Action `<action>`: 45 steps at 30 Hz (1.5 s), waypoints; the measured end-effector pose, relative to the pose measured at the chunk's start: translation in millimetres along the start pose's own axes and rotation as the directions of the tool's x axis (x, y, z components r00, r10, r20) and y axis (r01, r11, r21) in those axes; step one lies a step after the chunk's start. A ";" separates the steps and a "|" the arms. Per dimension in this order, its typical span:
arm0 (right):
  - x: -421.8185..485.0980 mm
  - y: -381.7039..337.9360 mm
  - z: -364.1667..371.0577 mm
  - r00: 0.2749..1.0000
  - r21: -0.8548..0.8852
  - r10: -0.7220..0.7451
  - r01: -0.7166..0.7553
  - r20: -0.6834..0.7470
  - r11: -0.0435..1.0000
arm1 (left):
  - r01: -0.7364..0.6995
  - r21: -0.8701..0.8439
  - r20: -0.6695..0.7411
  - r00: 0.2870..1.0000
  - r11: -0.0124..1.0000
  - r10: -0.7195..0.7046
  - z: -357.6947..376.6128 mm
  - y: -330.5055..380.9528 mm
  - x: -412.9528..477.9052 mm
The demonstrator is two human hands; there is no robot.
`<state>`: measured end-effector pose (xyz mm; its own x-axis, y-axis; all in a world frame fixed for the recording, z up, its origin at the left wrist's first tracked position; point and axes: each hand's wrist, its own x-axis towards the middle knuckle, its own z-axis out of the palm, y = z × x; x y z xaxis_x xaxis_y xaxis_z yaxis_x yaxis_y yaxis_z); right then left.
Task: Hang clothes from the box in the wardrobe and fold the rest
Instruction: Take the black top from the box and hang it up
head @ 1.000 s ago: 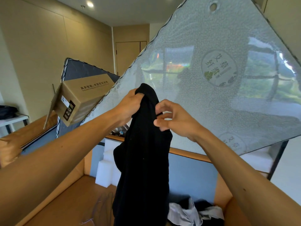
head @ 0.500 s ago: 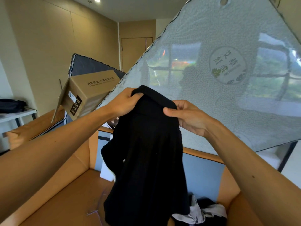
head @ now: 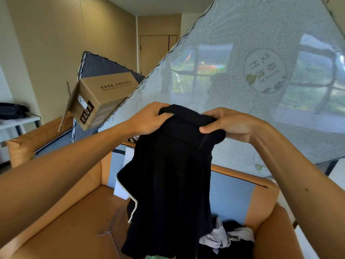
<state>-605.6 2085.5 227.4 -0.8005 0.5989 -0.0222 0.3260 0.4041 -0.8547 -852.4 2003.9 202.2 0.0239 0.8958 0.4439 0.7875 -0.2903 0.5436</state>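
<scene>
**A:** Head view: whereabouts of the black garment (head: 168, 174), and pointing which way?

**B:** Held aloft above the open cardboard box (head: 65, 221), over the grey and black clothes (head: 229, 238) heaped in its near right corner. Hung with the long axis vertical, thick folded band uppermost, loose hem down inside the box. Trimmed with a white beaded cord (head: 133, 208) dangling at the left edge.

**A:** And the grip?

**B:** Gripped at the band's left end by the left hand (head: 149, 118), fingers curled over the top. Pinched at the right end by the right hand (head: 229, 124), thumb in front.

**A:** Any writing?

**B:** Read as 艾草纤维 on the round label (head: 264, 71) of the plastic-wrapped mattress (head: 224, 128) leaning behind. Printed in Chinese on the small carton (head: 100, 101) at left too, beside a barcode sticker; too small to read for sure.
</scene>
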 end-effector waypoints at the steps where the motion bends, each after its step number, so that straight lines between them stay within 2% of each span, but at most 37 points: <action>1: -0.8 0.7 -0.1 0.998 0.098 -0.055 0.055 -0.005 0.994 | 0.008 -0.010 0.002 1.000 1.000 -0.008 2.2 0.4 -0.8; 5: 1.9 1.6 3.2 0.957 0.442 -0.264 0.290 -0.121 0.849 | 0.058 -0.052 0.006 0.998 0.997 -0.058 6.1 2.7 -2.4; 7: 6.9 3.2 3.9 0.911 0.529 -0.286 0.406 -0.296 0.745 | 0.113 -0.067 0.031 0.993 0.991 -0.111 7.1 3.8 -2.7; 9: 13.3 8.0 2.2 0.835 0.520 -0.229 0.502 -0.501 0.691 | 0.197 -0.108 0.073 0.979 0.974 -0.190 7.3 7.3 -3.3; 10: 17.5 12.1 2.1 0.773 0.459 -0.179 0.526 -0.608 0.716 | 0.253 -0.143 0.083 0.966 0.957 -0.243 7.3 9.3 -2.4; 12: 26.6 21.8 6.3 0.644 0.293 -0.087 0.459 -0.760 0.839 | 0.376 -0.247 0.089 0.926 0.893 -0.366 7.3 14.5 1.8; 13: 28.9 24.2 13.8 0.605 0.225 -0.069 0.397 -0.793 0.890 | 0.437 -0.308 0.088 0.897 0.845 -0.432 7.4 15.9 4.9; 14: 29.9 25.9 25.1 0.598 0.167 -0.083 0.352 -0.797 0.921 | 0.491 -0.373 0.089 0.863 0.787 -0.496 8.5 14.1 9.4; 17: 25.2 27.7 70.8 0.657 -0.002 -0.278 0.388 -0.701 0.922 | 0.592 -0.551 0.111 0.751 0.588 -0.651 10.6 14.1 18.5; 19: 20.9 31.2 101.4 0.739 -0.002 -0.393 0.468 -0.548 0.884 | 0.586 -0.637 0.100 0.708 0.502 -0.699 11.5 12.5 25.3; 21: 18.3 41.2 127.1 0.846 -0.002 -0.400 0.427 -0.353 0.904 | 0.547 -0.700 0.067 0.690 0.459 -0.721 11.2 11.4 30.3; 23: 15.4 58.8 152.3 0.936 -0.092 -0.286 0.273 -0.204 0.958 | 0.511 -0.752 0.049 0.673 0.417 -0.738 9.5 11.6 35.0; 26: 10.7 91.8 196.5 0.956 -0.349 -0.181 0.093 -0.230 0.933 | 0.438 -0.816 0.017 0.669 0.376 -0.743 8.2 15.6 38.6; 28: 14.0 110.0 220.1 0.927 -0.398 -0.205 0.067 -0.315 0.915 | 0.393 -0.844 -0.005 0.673 0.364 -0.739 7.5 18.5 41.2; 30: 26.4 123.8 225.3 0.859 -0.248 -0.258 0.159 -0.442 0.956 | 0.378 -0.848 -0.019 0.679 0.372 -0.734 5.6 19.1 41.5; 31: 32.3 127.2 220.5 0.823 -0.174 -0.250 0.185 -0.509 0.967 | 0.387 -0.837 -0.022 0.682 0.387 -0.731 2.5 17.9 40.2; 33: 42.5 125.6 198.0 0.796 -0.077 -0.196 0.187 -0.573 0.979 | 0.444 -0.779 -0.010 0.697 0.443 -0.717 -7.9 8.4 35.9; 35: 46.3 110.3 166.6 0.798 -0.063 -0.196 0.195 -0.570 0.979 | 0.544 -0.611 0.001 0.727 0.575 -0.687 -18.5 -0.8 27.7; 37: 52.9 89.9 136.1 0.812 -0.070 -0.188 0.180 -0.552 0.981 | 0.594 -0.277 -0.050 0.776 0.755 -0.629 -22.5 -9.0 22.0; 38: 57.7 78.7 122.9 0.816 -0.074 -0.178 0.165 -0.551 0.984 | 0.547 -0.115 -0.104 0.823 0.829 -0.558 -21.4 -10.0 20.3; 39: 62.7 67.5 112.3 0.814 -0.088 -0.182 0.160 -0.551 0.983 | 0.457 -0.038 -0.130 0.880 0.889 -0.457 -18.7 -6.8 17.7; 41: 72.2 45.2 96.7 0.809 -0.137 -0.215 0.167 -0.548 0.976 | 0.261 -0.081 -0.032 0.964 0.962 -0.264 -9.6 5.7 10.3; 43: 77.6 25.2 84.8 0.834 -0.162 -0.214 0.151 -0.509 0.975 | 0.163 -0.079 0.147 0.978 0.984 -0.150 1.7 13.4 6.2; 45: 79.7 13.0 72.6 0.892 -0.162 -0.181 0.123 -0.415 0.979 | 0.091 -0.017 0.167 0.982 0.996 -0.087 7.6 9.7 6.3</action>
<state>-701.7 2088.3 176.9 -0.5645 0.7476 0.3498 0.3021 0.5815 -0.7553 -839.9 2009.3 204.9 0.0574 0.9612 0.2699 0.7757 -0.2131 0.5940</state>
